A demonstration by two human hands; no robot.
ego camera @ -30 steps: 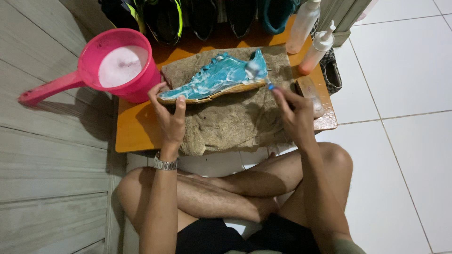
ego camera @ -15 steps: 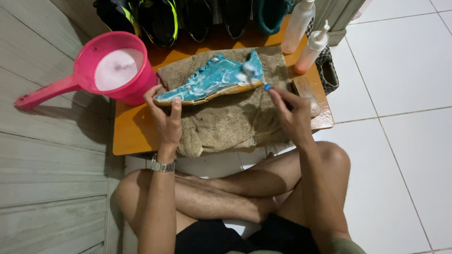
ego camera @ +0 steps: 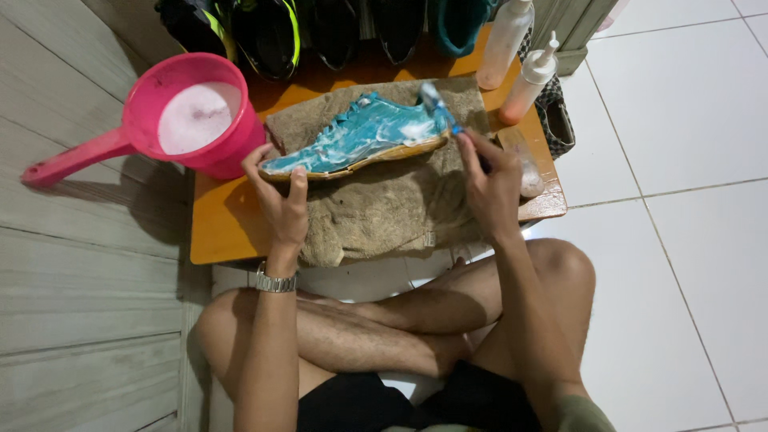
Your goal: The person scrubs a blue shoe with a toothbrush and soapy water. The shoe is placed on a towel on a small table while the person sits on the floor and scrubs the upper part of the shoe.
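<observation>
Firmly, left hand point(ego camera: 282, 200) pins soapy shoe point(ego camera: 360, 136); right hand point(ego camera: 490, 180) grips brush point(ego camera: 438, 102).

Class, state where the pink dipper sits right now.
In the head view, the pink dipper sits upper left, on the wooden board's corner beside the teal shoe.

White square floor tiles point(ego camera: 680, 120) are spreading out to the right, crossed by thin dark grout lines and catching a soft, even light. On the left, grey wood-look planks point(ego camera: 80, 264) are running side by side. A low orange wooden table point(ego camera: 224, 232) is standing between them, casting a shadow onto the planks, and a row of dark shoes point(ego camera: 320, 32) is lining its far edge.
</observation>
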